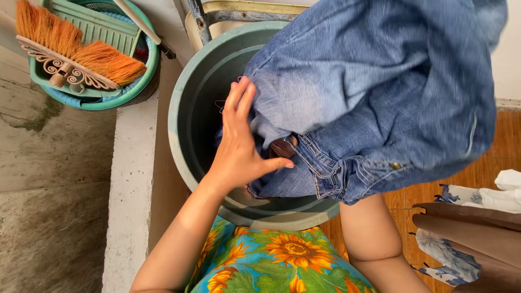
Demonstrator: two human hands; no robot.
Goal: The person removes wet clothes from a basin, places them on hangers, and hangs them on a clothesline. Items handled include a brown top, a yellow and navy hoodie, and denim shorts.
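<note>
A pair of blue jeans (380,92) hangs bunched over a large grey-green bucket (187,97), covering most of its mouth. My left hand (239,146) lies flat against the left edge of the denim inside the bucket's rim, fingers straight and thumb spread towards the waistband (325,168). It grips nothing that I can see. My right hand is hidden under the jeans; only its forearm (374,233) shows, reaching up beneath the fabric. I wear a garment with a sunflower print (271,260).
A green basin (135,87) at the top left holds an orange-bristled brush (70,49) and a washboard. A concrete ledge (130,190) runs along the bucket's left. At the right, brown and floral cloths (467,228) lie on a wooden floor (499,146).
</note>
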